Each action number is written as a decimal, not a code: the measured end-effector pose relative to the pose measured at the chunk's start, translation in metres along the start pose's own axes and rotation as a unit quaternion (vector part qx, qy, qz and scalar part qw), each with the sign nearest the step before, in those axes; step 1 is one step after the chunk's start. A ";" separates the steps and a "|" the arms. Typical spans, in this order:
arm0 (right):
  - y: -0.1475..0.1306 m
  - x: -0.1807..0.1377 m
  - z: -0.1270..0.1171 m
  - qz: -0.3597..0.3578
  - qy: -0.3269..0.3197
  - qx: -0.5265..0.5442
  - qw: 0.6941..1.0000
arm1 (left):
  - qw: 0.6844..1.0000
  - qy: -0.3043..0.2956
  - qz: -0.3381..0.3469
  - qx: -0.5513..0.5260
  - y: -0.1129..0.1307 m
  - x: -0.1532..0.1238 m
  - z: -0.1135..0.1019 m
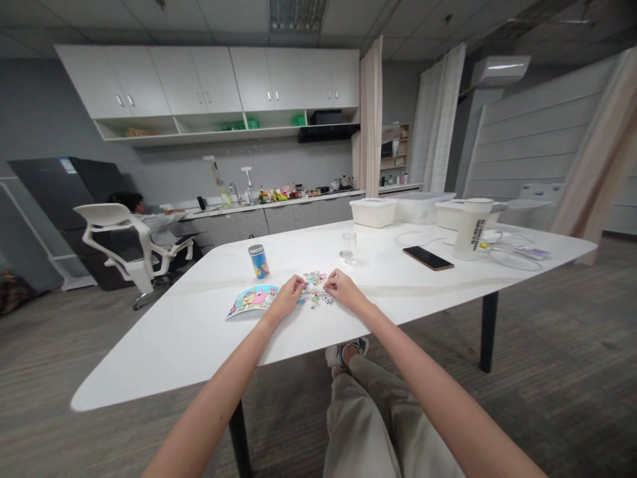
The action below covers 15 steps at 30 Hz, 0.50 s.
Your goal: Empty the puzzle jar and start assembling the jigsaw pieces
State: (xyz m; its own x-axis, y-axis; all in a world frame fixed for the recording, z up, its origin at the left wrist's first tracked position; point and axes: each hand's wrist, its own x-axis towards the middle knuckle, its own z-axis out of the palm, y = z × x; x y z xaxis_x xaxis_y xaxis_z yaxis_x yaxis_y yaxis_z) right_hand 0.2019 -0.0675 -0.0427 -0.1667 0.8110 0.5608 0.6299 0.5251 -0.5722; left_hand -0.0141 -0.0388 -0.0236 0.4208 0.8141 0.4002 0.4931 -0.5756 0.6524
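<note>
A small heap of colourful pieces that look like jigsaw puzzle pieces [315,278] lies on the white table [164,345] between my two hands. My left hand [287,297] is at the heap's left side, fingertips pinched together. From the right, my right hand [343,289] reaches the pieces with its fingers also pinched. Whatever either pinch holds is too small to make out. Left of my left hand lies a curled, brightly printed picture sheet [251,300], partly behind that hand. A blue printed can with a grey lid [259,261] stands upright behind the sheet.
Beyond my right hand stands a clear glass-like container [350,247]. Farther right are a dark phone [428,257], a white cup [470,232], cables and white bins [373,213]. A person [162,226] sits at the left near a white chair [117,232].
</note>
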 end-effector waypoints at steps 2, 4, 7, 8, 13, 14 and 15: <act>-0.002 -0.001 -0.002 0.004 -0.002 0.011 1.000 | 1.000 0.004 -0.003 -0.001 -0.001 0.001 0.001; -0.003 -0.002 -0.002 0.009 0.001 0.021 1.000 | 1.000 0.007 -0.003 0.003 -0.003 0.001 0.002; -0.003 -0.002 -0.003 0.008 0.003 0.030 1.000 | 1.000 0.006 0.003 0.009 -0.005 0.002 0.003; -0.003 -0.002 -0.003 0.006 0.004 0.033 0.999 | 1.000 0.002 0.004 0.009 -0.005 0.002 0.003; -0.004 0.000 -0.003 0.016 0.014 0.039 0.999 | 0.999 -0.019 0.010 0.024 -0.004 0.003 0.001; -0.004 0.000 -0.003 0.021 0.013 0.040 0.999 | 0.999 -0.022 0.011 0.026 -0.004 0.003 0.001; -0.005 0.000 -0.003 0.024 0.011 0.040 0.999 | 0.999 -0.024 0.013 0.028 -0.004 0.003 0.001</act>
State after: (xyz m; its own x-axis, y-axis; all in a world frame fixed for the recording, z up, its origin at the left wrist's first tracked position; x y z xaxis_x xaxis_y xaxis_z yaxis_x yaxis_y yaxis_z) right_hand 0.2012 -0.0704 -0.0381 -0.1207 0.8305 0.5438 0.5734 0.5055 -0.6447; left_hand -0.0143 -0.0346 -0.0253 0.4699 0.7951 0.3835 0.5225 -0.6007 0.6051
